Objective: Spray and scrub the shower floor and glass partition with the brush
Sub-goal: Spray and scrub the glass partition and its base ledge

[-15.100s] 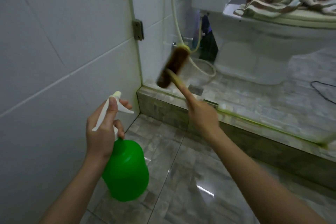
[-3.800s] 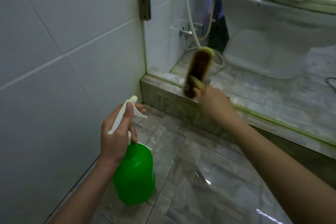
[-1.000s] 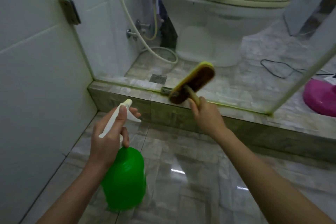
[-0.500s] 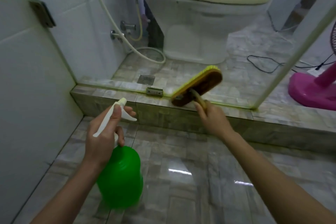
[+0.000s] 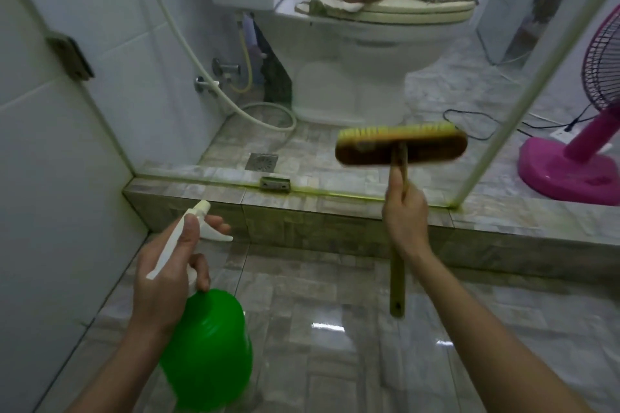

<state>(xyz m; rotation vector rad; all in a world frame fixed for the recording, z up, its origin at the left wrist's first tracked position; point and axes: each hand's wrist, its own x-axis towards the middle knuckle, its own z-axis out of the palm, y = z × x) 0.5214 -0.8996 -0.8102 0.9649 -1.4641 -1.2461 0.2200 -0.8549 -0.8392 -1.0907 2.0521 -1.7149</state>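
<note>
You appear to be scrubbing: your right hand wraps the brush handle, its head held at the lower glass partition, centre-right of frame. Your left hand grips the green spray bottle, lower left, a finger over the trigger. Next, probably, press and sweep along the pane.

Cool, dim light; glare streaks on the wet floor, brush head motion-blurred, edges bowed.
</note>
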